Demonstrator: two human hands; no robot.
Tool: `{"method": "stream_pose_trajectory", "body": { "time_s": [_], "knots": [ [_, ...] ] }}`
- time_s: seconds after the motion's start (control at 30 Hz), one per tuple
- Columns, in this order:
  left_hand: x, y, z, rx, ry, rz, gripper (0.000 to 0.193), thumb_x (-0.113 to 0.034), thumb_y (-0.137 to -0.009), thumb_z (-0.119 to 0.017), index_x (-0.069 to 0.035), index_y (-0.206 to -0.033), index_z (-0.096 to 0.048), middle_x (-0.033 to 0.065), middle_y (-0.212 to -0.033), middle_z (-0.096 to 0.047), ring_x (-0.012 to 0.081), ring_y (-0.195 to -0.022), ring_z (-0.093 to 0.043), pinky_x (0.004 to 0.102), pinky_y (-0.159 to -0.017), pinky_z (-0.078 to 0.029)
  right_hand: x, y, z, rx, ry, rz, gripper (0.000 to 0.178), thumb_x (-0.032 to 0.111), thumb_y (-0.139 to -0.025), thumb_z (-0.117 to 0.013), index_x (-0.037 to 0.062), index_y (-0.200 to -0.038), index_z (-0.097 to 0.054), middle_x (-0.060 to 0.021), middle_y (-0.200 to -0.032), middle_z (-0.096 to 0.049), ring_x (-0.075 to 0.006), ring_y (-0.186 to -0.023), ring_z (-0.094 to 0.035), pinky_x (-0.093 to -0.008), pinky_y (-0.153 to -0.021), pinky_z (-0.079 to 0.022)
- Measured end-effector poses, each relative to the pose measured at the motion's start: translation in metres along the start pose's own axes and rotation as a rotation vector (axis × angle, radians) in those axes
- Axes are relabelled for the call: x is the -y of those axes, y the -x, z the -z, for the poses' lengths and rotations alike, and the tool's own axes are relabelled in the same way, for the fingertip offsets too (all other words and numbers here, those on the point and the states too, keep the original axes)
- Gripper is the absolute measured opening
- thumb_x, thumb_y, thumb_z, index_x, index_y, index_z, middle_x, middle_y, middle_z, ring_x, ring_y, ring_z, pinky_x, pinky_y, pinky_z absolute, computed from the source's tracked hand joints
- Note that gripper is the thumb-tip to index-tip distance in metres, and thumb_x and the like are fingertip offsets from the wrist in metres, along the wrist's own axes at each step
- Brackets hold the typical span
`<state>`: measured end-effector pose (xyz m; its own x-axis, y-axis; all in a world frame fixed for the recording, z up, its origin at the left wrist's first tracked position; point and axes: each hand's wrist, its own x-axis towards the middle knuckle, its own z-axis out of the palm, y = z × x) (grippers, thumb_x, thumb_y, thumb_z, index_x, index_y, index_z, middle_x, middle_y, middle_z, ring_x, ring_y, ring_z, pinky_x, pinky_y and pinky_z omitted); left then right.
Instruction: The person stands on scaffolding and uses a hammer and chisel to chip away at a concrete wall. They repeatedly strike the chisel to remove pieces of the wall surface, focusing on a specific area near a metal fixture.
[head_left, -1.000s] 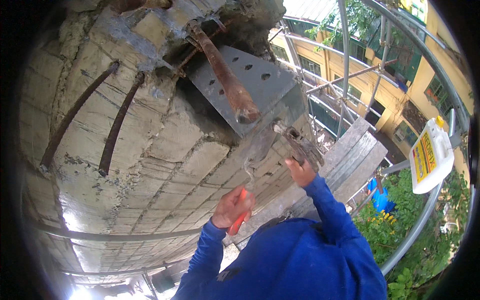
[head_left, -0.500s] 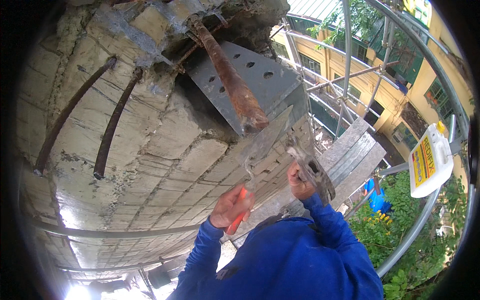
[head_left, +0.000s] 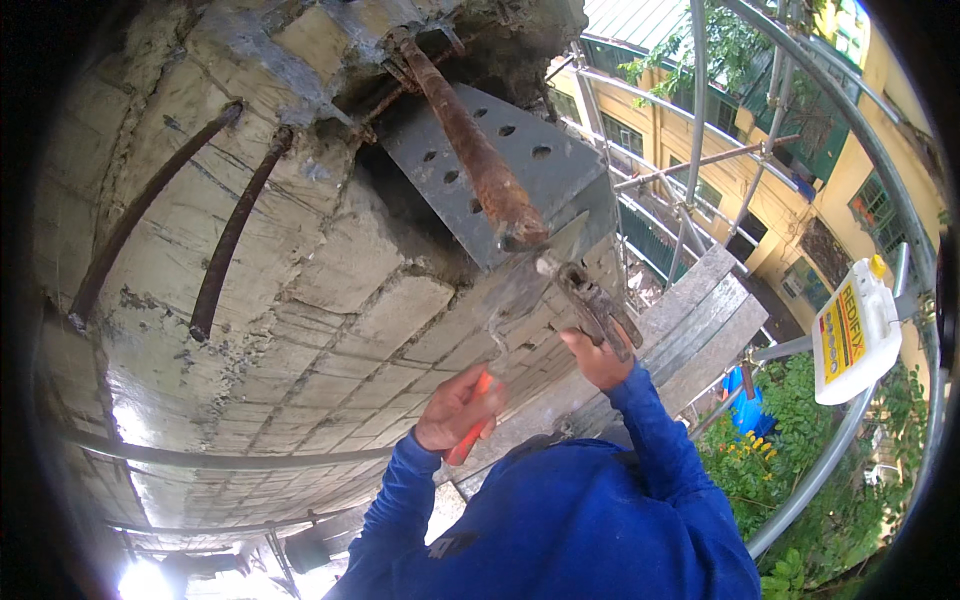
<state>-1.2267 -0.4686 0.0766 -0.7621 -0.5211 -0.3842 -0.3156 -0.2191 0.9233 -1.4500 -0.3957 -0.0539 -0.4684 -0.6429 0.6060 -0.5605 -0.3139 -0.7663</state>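
My left hand is closed round the orange handle of a pointed trowel. The trowel's mortar-smeared blade points up and right, its tip close to the free end of a thick rusty bar. In my right hand is a dirty, mortar-caked tool with a long slot-like opening; its exact kind is unclear. That tool's upper end is near the trowel blade; I cannot tell whether they touch. Behind the bar, a grey metal plate with holes sits against the broken concrete.
Two rusty rods stick out of the tiled wall on the left. Scaffold planks lie to the right among metal pipes. A white jug with a yellow cap is beside the curved railing. Plants grow below.
The slotted tool in my right hand has tilted and moved up and left, closer to the trowel blade. My left hand keeps its hold on the trowel and has barely moved.
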Motion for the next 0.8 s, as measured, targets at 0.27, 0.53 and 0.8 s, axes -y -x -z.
{"method": "stream_pose_trajectory", "body": {
  "time_s": [0.27,0.53,0.8],
  "knots": [
    [0.003,0.0,0.002,0.021,0.03,-0.017,0.019,-0.018,-0.096,-0.057,-0.003,-0.106,-0.054,0.0009,-0.077,-0.053,0.0089,-0.057,-0.052,0.0248,-0.053,-0.044,-0.043,0.015,-0.022,-0.119,0.467,0.374,0.036,0.02,-0.078,-0.076,0.0127,-0.111,-0.062,-0.0045,-0.093,-0.065,-0.022,-0.087,-0.064,-0.0352,-0.075,-0.048],
    [0.003,0.01,-0.007,-0.071,-0.063,-0.025,0.032,-0.015,-0.094,-0.06,-0.001,-0.122,-0.052,0.0008,-0.081,-0.055,0.008,-0.059,-0.052,0.0239,-0.054,-0.044,-0.01,0.05,0.014,-0.081,-0.615,-0.611,0.034,0.035,-0.088,-0.071,0.0069,-0.103,-0.059,0.0004,-0.082,-0.059,-0.0125,-0.075,-0.054,-0.0296,-0.068,-0.046],
    [0.002,0.031,-0.02,-0.131,-0.134,-0.015,0.046,-0.013,-0.092,-0.063,-0.001,-0.133,-0.048,0.0,-0.085,-0.056,0.0076,-0.061,-0.051,0.024,-0.056,-0.044,0.017,0.051,0.015,-0.132,-0.739,-0.607,0.041,0.045,-0.09,-0.065,0.0072,-0.081,-0.05,0.0023,-0.06,-0.047,-0.007,-0.051,-0.046,-0.0243,-0.045,-0.037]
  ]
}}
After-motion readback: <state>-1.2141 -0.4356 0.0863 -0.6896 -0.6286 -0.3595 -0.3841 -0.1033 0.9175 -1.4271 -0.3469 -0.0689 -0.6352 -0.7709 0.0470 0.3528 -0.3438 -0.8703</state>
